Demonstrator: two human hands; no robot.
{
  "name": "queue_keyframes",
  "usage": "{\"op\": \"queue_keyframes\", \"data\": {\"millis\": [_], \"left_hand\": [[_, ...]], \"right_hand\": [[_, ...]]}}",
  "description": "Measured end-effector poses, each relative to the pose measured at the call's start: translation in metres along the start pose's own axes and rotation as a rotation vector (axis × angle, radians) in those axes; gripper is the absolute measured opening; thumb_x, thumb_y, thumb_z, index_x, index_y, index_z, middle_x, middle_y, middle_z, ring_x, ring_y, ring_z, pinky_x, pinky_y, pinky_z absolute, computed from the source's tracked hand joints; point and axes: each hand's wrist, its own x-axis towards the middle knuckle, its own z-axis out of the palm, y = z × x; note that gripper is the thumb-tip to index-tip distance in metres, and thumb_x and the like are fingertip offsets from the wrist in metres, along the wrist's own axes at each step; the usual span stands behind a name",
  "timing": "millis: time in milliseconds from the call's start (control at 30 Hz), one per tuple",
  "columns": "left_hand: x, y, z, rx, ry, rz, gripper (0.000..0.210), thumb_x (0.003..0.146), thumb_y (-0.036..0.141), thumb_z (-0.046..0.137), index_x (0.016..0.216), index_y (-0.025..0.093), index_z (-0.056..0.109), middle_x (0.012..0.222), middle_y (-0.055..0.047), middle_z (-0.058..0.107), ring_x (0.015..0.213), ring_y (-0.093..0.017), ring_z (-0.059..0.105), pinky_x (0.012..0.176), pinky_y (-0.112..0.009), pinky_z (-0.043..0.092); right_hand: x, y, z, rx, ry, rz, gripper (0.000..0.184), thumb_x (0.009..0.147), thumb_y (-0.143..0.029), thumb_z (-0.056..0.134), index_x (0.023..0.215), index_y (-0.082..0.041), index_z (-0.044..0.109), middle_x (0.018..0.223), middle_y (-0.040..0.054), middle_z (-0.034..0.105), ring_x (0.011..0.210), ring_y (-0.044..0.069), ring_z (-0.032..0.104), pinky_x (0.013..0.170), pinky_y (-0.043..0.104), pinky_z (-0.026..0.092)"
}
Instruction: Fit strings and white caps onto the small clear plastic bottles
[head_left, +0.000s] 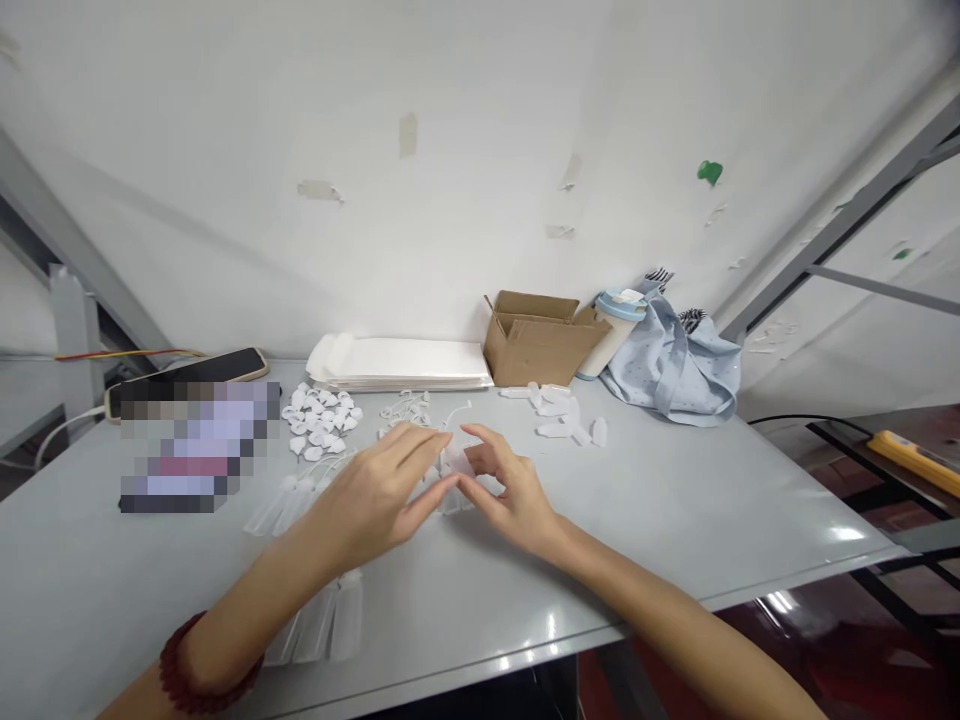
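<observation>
Over the middle of the table, my left hand point(375, 490) and my right hand point(514, 500) meet with thumb tips together. Between their fingers is a small translucent plastic piece point(459, 461); its exact shape is partly hidden. A white cord point(455, 411) sticks up just behind the fingertips. Left of my hands lie translucent plastic sleeves with cords point(279, 508), and more translucent sleeves point(322, 625) rest below my left forearm. A pile of white plastic caps point(321, 420) sits behind my left hand, beside small white corded parts point(409, 407). Loose translucent pieces point(559, 412) lie behind my right hand.
Along the wall stand a stack of white card point(405, 362), an open cardboard box point(541, 345), a cup with a blue lid point(613, 330) and a light blue cloth bag point(667, 365). A dark phone-like device point(187, 372) and a blurred-out item point(202, 450) lie at left.
</observation>
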Motion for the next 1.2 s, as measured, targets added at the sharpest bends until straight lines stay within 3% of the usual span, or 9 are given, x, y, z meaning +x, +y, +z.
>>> {"op": "queue_keyframes", "data": {"millis": [100, 200, 400, 533, 667, 833, 967, 1067, 1200], "left_hand": [[0.001, 0.005, -0.002, 0.062, -0.084, 0.027, 0.036, 0.088, 0.019, 0.054, 0.120, 0.005, 0.050, 0.108, -0.016, 0.061, 0.099, -0.026, 0.055, 0.081, -0.039, 0.052], [0.002, 0.008, -0.003, 0.144, -0.049, 0.059, 0.032, 0.088, 0.015, 0.051, 0.119, 0.005, 0.051, 0.106, -0.016, 0.061, 0.100, -0.027, 0.054, 0.080, -0.040, 0.052], [0.003, 0.008, 0.001, 0.196, -0.011, 0.102, 0.025, 0.086, 0.011, 0.053, 0.111, 0.007, 0.056, 0.102, -0.014, 0.062, 0.097, -0.027, 0.055, 0.078, -0.040, 0.052], [0.004, 0.008, -0.001, 0.203, 0.027, 0.098, 0.029, 0.086, 0.019, 0.058, 0.113, 0.007, 0.056, 0.109, -0.016, 0.061, 0.103, -0.028, 0.053, 0.084, -0.042, 0.051], [0.002, 0.009, 0.001, 0.247, 0.000, 0.131, 0.045, 0.086, 0.027, 0.062, 0.122, 0.003, 0.050, 0.116, -0.018, 0.061, 0.110, -0.031, 0.050, 0.088, -0.045, 0.050], [0.003, 0.010, 0.004, 0.228, 0.011, 0.121, 0.035, 0.085, 0.016, 0.059, 0.117, 0.003, 0.052, 0.111, -0.017, 0.063, 0.108, -0.030, 0.051, 0.087, -0.044, 0.050], [0.005, 0.013, -0.010, 0.081, -0.005, 0.051, 0.034, 0.084, 0.017, 0.059, 0.117, 0.009, 0.052, 0.109, -0.013, 0.064, 0.107, -0.026, 0.051, 0.088, -0.042, 0.050], [-0.012, 0.021, -0.025, 0.049, -0.059, -0.027, 0.040, 0.083, 0.021, 0.060, 0.120, 0.012, 0.050, 0.113, -0.012, 0.062, 0.110, -0.026, 0.049, 0.091, -0.042, 0.048], [-0.060, 0.040, -0.036, 0.084, -0.134, -0.097, 0.041, 0.084, 0.024, 0.059, 0.123, 0.015, 0.050, 0.118, -0.010, 0.062, 0.116, -0.027, 0.047, 0.095, -0.042, 0.047]], "right_hand": [[0.002, -0.003, -0.002, -0.006, -0.004, 0.009, 0.040, 0.090, -0.023, 0.052, 0.129, -0.021, 0.045, 0.076, 0.0008, 0.062, 0.070, 0.014, 0.059, 0.068, 0.030, 0.052], [0.003, -0.003, -0.002, 0.063, 0.009, 0.086, 0.035, 0.089, -0.026, 0.054, 0.123, -0.021, 0.052, 0.077, 0.0014, 0.063, 0.072, 0.015, 0.061, 0.068, 0.030, 0.051], [0.008, -0.004, -0.004, 0.501, -0.031, 0.315, 0.031, 0.085, -0.031, 0.060, 0.114, -0.021, 0.051, 0.081, 0.0009, 0.065, 0.075, 0.016, 0.067, 0.075, 0.033, 0.052], [0.011, -0.010, -0.007, 0.672, -0.072, 0.424, 0.031, 0.082, -0.034, 0.065, 0.107, -0.021, 0.051, 0.085, 0.0014, 0.064, 0.079, 0.017, 0.068, 0.078, 0.034, 0.051], [0.011, -0.017, -0.008, 0.697, -0.095, 0.458, 0.032, 0.081, -0.032, 0.067, 0.105, -0.020, 0.050, 0.084, 0.0005, 0.063, 0.080, 0.017, 0.068, 0.075, 0.031, 0.051], [0.010, -0.018, -0.008, 0.730, -0.140, 0.462, 0.031, 0.082, -0.032, 0.066, 0.105, -0.020, 0.048, 0.085, 0.0009, 0.065, 0.079, 0.016, 0.068, 0.075, 0.031, 0.052], [0.010, -0.013, -0.012, 0.723, -0.211, 0.408, 0.031, 0.084, -0.039, 0.063, 0.105, -0.019, 0.050, 0.084, 0.0024, 0.067, 0.077, 0.016, 0.068, 0.077, 0.034, 0.053], [0.011, -0.010, -0.019, 0.675, -0.193, 0.378, 0.032, 0.087, -0.046, 0.057, 0.103, -0.018, 0.054, 0.086, 0.0046, 0.068, 0.076, 0.017, 0.069, 0.073, 0.033, 0.053], [0.014, -0.004, -0.028, 0.579, -0.105, 0.400, 0.035, 0.089, -0.051, 0.050, 0.098, -0.017, 0.055, 0.081, 0.0050, 0.069, 0.068, 0.017, 0.070, 0.064, 0.031, 0.053]]}}
